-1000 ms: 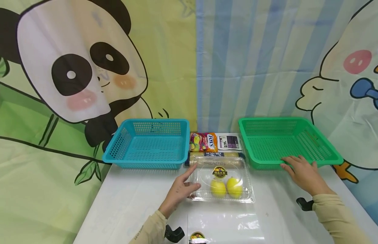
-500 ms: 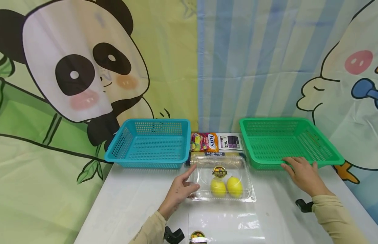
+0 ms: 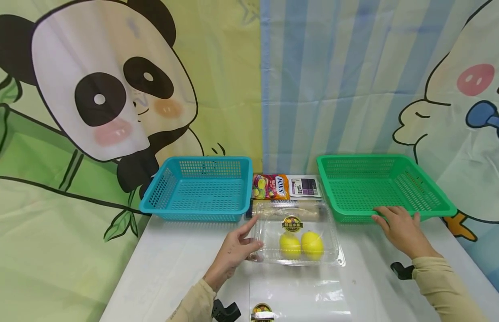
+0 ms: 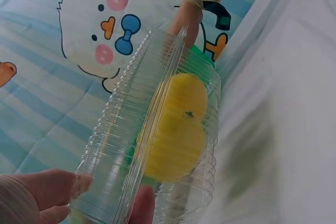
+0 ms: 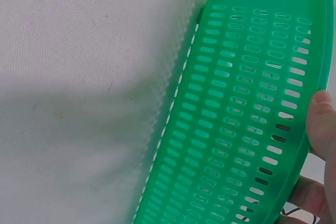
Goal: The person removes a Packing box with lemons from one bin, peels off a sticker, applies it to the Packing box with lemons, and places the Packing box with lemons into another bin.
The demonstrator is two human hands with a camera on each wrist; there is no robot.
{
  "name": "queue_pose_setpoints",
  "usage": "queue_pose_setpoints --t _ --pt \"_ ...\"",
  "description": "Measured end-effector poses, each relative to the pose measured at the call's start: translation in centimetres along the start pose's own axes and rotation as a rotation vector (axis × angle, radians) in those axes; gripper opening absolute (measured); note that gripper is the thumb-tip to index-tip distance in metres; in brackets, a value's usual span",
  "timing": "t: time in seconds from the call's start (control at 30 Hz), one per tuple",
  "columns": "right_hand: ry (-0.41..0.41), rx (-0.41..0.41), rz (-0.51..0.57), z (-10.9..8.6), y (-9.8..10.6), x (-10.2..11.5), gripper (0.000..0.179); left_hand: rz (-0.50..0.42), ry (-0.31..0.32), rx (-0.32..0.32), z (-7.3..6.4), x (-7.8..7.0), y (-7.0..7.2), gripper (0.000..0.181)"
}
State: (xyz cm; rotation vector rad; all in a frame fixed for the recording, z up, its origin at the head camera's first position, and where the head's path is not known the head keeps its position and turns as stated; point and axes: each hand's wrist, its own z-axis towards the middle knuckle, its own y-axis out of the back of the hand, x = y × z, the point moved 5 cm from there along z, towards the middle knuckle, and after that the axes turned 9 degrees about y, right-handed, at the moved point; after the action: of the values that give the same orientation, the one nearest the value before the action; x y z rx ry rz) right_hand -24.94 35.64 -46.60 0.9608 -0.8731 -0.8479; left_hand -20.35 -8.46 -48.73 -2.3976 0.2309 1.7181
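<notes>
Our left hand (image 3: 233, 250) pinches the clear clamshell box (image 3: 314, 223) by its left end, long axis roughly toward our right hand (image 3: 403, 233), farther off, gripping the green basket (image 3: 366, 190) rim.

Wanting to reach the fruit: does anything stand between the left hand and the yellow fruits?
Yes, the clear plastic box: the left hand grips its left side, and both yellow fruits lie inside. Nothing else visible is in the way.
</notes>
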Motion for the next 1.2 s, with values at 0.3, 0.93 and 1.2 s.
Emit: queue_pose_setpoints --t 0.3,0.93,1.2 --pt "0.003 -0.019 -0.011 0.0 0.3 -0.2 0.036 -0.024 -0.038 0.049 -0.3 -2.9 -0.5 0.076" --pt "-0.004 -0.023 -0.002 -0.2 0.1 0.0 0.034 0.026 -0.089 0.007 4.3 -10.6 -3.2 0.071" --pt "-0.013 -0.017 -0.005 0.1 0.1 0.0 0.038 0.057 -0.147 0.027 6.3 -13.0 -5.6 0.075"
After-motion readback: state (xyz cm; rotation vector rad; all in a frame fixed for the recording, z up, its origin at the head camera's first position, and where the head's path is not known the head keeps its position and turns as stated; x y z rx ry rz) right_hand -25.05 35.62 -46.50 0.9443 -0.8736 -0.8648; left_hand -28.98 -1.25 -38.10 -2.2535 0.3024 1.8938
